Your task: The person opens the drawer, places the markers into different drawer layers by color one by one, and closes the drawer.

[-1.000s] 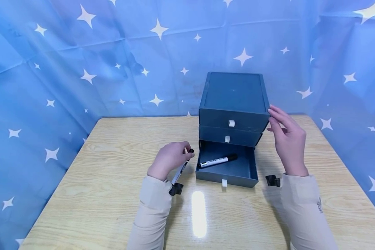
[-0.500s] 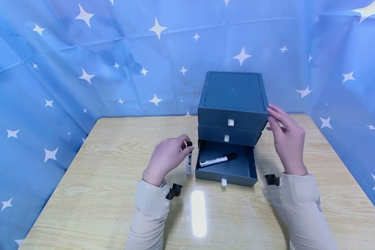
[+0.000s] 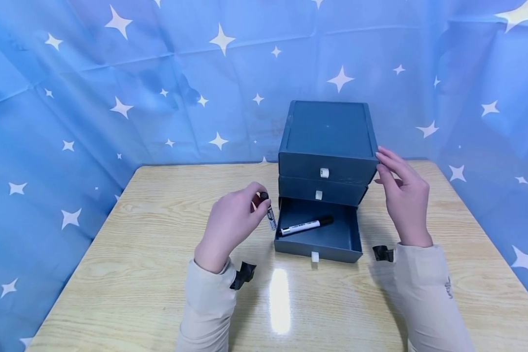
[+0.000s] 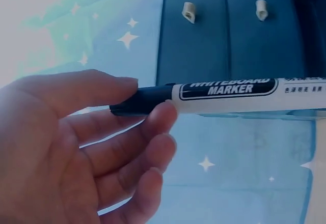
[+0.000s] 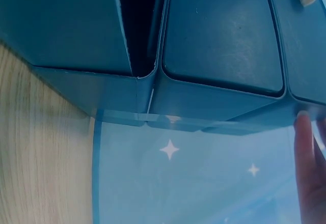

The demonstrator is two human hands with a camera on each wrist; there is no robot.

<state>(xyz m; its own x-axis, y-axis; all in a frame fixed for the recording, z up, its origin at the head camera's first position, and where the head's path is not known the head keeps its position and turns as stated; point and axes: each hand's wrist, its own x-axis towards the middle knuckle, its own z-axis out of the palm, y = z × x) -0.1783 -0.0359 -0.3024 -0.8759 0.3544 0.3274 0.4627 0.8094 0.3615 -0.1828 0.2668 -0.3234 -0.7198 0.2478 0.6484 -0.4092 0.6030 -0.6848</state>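
By its black cap, my left hand [image 3: 234,220] pinches a whiteboard marker [image 4: 229,95] between thumb and fingers. In the head view the held marker hangs with its white end down, just left of the pulled-out bottom drawer [image 3: 341,244]. A second marker [image 3: 305,227], white with a black cap, lies inside that drawer, slanted toward its left side. My right hand [image 3: 406,200] rests its fingertips on the right side of the dark blue drawer unit [image 3: 330,129], near the top front corner. In the right wrist view only some fingers [image 5: 305,163] show, touching the unit's side.
The two upper drawers are closed, with white pull tabs [image 3: 324,172] on their fronts. The unit stands on a wood-grain table [image 3: 167,234], near its back edge. Behind hangs a blue star-patterned cloth [image 3: 180,73]. Black mounts [image 3: 243,275] stick out from the cuffs.
My left hand has risen and tilted, swinging the marker from pointing back toward the wrist to hanging down beside the drawer. The right hand and drawers stay put.
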